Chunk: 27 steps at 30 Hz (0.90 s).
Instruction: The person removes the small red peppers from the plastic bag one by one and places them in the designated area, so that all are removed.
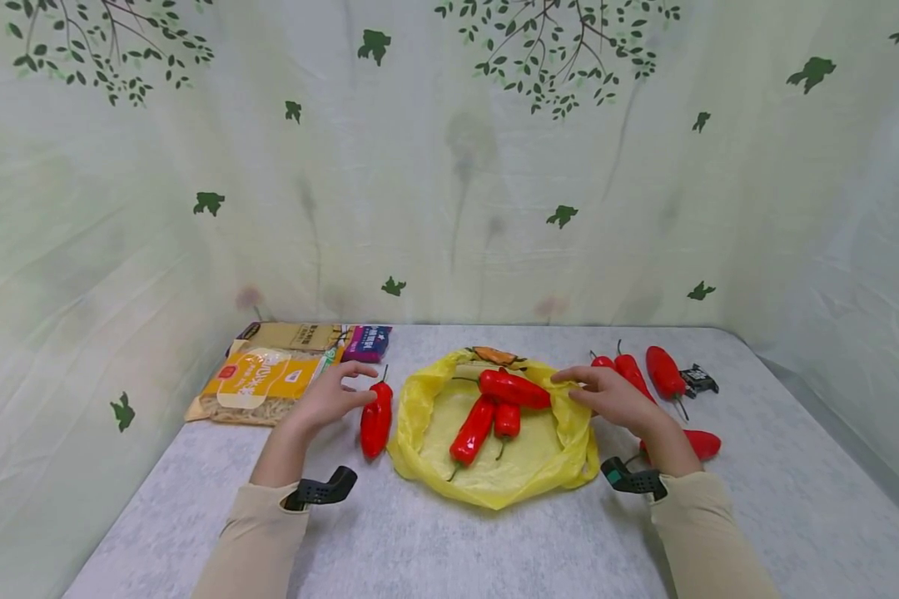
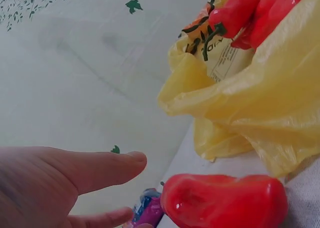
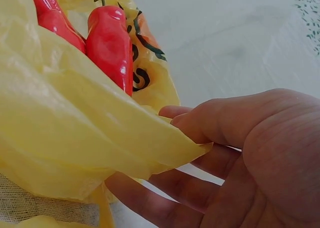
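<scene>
Right thumb and fingers of the right hand (image 1: pixel 607 398) pinch a crinkly yellow plastic bag (image 1: pixel 415 416) with long glossy red peppers (image 1: pixel 474 431) inside, left hand (image 1: pixel 328 398) spread beside another pepper (image 1: pixel 375 426), on a mottled pale-grey tabletop (image 1: pixel 449 557), pale leaf-print sheeting (image 1: pixel 434 191) all round

I face a pale, draped backdrop (image 1: pixel 419 166) printed with leafy branches (image 1: pixel 584 27) and scattered green leaves (image 1: pixel 374 46) | it flanks me both sides | my surface (image 1: pixel 449 553): mottled grey-white | light: soft
</scene>
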### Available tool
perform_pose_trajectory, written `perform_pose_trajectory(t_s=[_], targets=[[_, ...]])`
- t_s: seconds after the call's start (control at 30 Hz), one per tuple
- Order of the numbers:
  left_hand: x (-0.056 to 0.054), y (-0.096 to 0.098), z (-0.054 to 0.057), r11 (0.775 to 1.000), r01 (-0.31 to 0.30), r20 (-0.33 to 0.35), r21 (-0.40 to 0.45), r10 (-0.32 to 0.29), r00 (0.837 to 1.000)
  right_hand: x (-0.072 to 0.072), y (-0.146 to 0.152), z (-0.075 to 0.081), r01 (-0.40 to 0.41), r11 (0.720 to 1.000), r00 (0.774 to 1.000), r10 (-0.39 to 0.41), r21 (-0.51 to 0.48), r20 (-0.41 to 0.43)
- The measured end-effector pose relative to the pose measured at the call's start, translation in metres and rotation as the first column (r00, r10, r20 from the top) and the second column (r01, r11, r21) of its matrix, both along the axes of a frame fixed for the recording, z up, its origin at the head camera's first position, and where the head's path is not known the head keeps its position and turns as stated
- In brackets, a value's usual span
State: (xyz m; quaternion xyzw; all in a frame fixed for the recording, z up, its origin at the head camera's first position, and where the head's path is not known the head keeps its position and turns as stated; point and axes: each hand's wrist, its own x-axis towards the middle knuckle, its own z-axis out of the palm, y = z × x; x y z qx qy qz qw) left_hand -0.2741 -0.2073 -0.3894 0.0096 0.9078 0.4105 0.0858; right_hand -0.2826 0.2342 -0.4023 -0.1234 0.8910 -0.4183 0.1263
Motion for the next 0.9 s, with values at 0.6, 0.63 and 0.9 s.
perform_pose_trajectory(t_s=[0.6,0.63,0.9], targets=[[0.011,0.033,0.015,1.000,-0.018,-0.255,0.022,0.023,0.967,0.001,-0.001,0.001,-0.007,1.000,1.000,0.007,0.000,-0.004],[0.011,0.036,0.016,1.000,-0.013,-0.271,0.022,0.019,0.962,0.001,-0.001,0.002,-0.010,1.000,1.000,0.010,0.000,-0.005],[0.015,0.056,0.014,0.996,0.045,-0.377,0.079,-0.012,0.926,0.001,-0.001,0.001,-0.016,1.000,1.000,0.016,-0.002,-0.007]])
